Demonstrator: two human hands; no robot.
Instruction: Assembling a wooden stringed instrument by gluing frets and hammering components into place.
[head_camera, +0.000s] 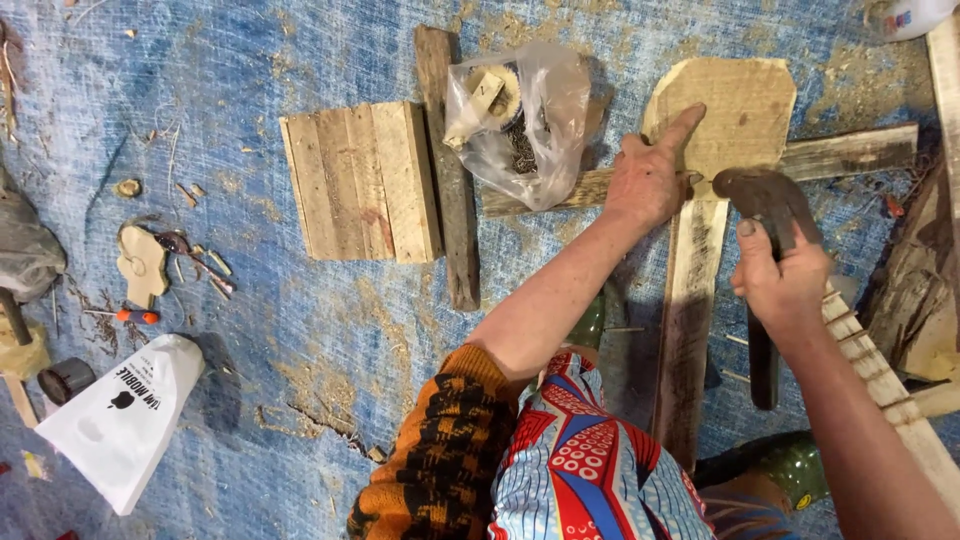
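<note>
Head view: the right hand (778, 275) is clenched around the handle of a rusty hammer (765, 205), its head raised just above the flat wooden cutout (730, 110). Beside it, the left hand (650, 175) lies spread on that cutout, forefinger stretched along its face, pinching nothing. Under the cutout, a long plank (688, 320) and a cross slat (850, 152) lie on the blue tarp (300, 330). Further left sit a clear plastic bag (520, 120), a small board panel (360, 182), and a white pouch (125, 420).
</note>
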